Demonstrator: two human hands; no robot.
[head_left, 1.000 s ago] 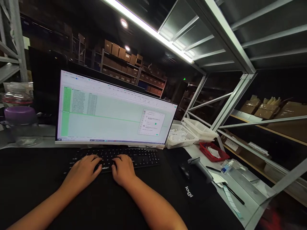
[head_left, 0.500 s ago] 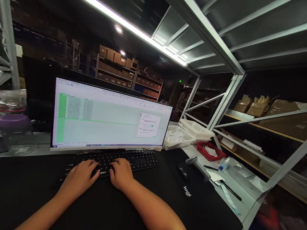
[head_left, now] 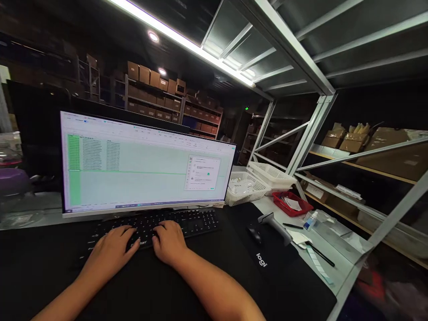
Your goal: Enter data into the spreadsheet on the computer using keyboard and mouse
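Below one monitor [head_left: 147, 176], one keyboard [head_left: 197, 223] was partly hidden by the left hand [head_left: 109, 250] and right hand [head_left: 170, 240] laid on it, both grips released. One mouse [head_left: 254, 234], one scanner [head_left: 276, 228], two white baskets [head_left: 247, 197] and one red basket [head_left: 302, 210] were counted. Screen text could not be read; a purple lid [head_left: 13, 179] was cut off at left. Bare mat [head_left: 230, 243] was noted between right hand and mouse.

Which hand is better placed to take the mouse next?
Probably the right hand: over the keyboard, it is nearer the mouse, which lies to its right. The left hand is farther off.
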